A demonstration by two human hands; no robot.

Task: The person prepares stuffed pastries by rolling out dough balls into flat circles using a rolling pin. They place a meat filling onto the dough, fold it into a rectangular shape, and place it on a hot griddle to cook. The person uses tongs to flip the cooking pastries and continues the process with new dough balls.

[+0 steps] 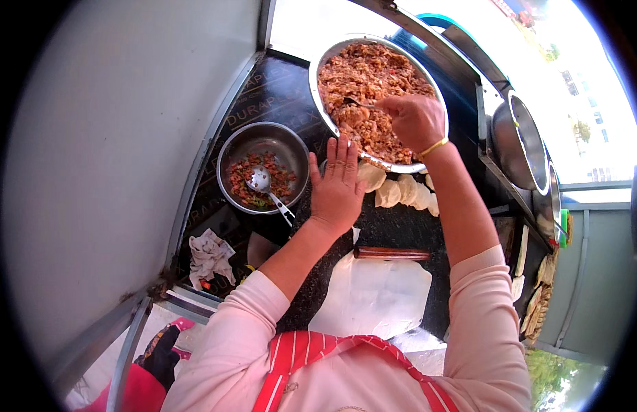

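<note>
My right hand [420,122] grips a metal spoon [360,104] whose tip is in seasoned minced meat [375,72]. The meat fills a large metal basin [314,90]. Flat and palm down, my left hand [339,190] rests with its fingertips at the basin's near rim, holding nothing. Several dough pieces [408,191] lie in a row below the basin. Nearer to me, a thin rolled-out dough sheet [375,296] is spread on the dark worktop [318,293]. A reddish-brown wooden rolling pin [392,253] lies along the sheet's far edge.
Left of my left hand, a steel bowl [297,149] holds chopped vegetables and a slotted spoon [261,180]. A crumpled cloth [211,257] lies below it. Steel basins [522,144] stand on a right-hand shelf, with flatbreads [537,309] lower down. A panel wall [143,129] bounds the left.
</note>
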